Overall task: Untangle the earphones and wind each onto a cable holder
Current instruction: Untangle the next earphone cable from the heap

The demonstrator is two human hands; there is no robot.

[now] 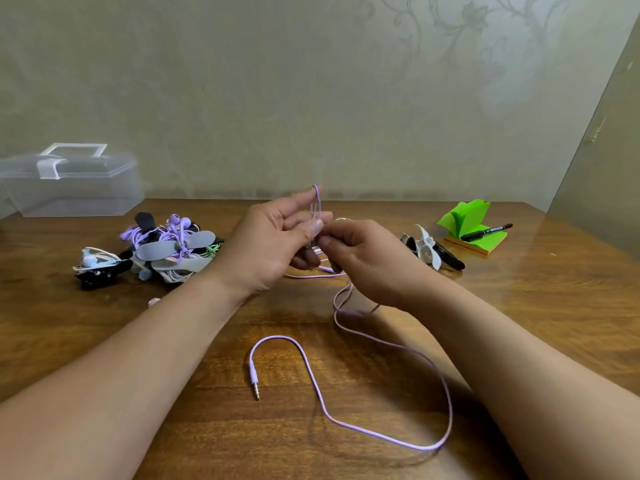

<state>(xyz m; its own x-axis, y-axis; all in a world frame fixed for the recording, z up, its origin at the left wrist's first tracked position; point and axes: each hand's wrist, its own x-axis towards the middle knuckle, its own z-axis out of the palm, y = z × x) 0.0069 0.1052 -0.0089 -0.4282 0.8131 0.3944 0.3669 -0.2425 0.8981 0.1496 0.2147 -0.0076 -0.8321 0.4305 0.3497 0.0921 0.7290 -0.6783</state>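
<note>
A lilac earphone cable trails over the wooden table in a wide loop, its jack plug lying near the front middle. My left hand holds a few turns of that cable looped over its raised index finger, thumb pressed against them. My right hand pinches the cable just right of the left thumb. The earbuds of this cable are hidden behind my hands. A pile of wound earphones on grey and black cable holders lies at the left.
A clear plastic box stands at the back left. White and black cable holders lie at the right, beside a green sticky-note pad with a black marker on it. A wall rises behind the table.
</note>
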